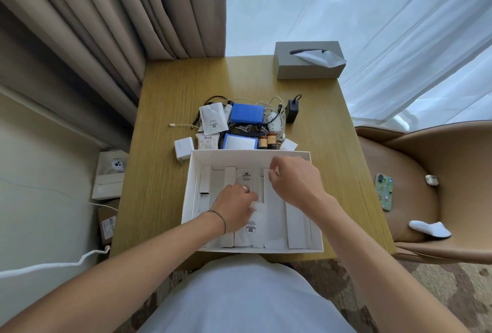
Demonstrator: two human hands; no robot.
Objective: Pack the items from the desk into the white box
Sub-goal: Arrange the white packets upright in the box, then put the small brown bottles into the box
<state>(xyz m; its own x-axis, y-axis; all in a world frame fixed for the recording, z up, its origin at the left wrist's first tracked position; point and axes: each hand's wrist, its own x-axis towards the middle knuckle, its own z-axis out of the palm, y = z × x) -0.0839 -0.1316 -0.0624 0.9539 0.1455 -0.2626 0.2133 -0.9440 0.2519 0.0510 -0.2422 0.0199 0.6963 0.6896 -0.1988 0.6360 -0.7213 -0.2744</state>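
The white box (195, 162) lies open at the near edge of the wooden desk (165, 93). White sachets (249, 226) and card dividers lie flat inside it. My left hand (234, 206) presses palm-down on the sachets in the box's middle. My right hand (295, 181) hovers over the box's right half with fingers curled; I see nothing in it. Behind the box sits a pile: a blue case (247, 113), a white pouch (213, 118), a white charger (183, 148), two brown bottles (267, 141), a black adapter (292, 113) and tangled cables.
A grey tissue box (306, 66) stands at the desk's far right corner. To the right, a tan chair (452, 173) carries a phone (384, 191), an earbud case and a white sock. Curtains hang behind; small boxes and a white cord lie on the floor at left.
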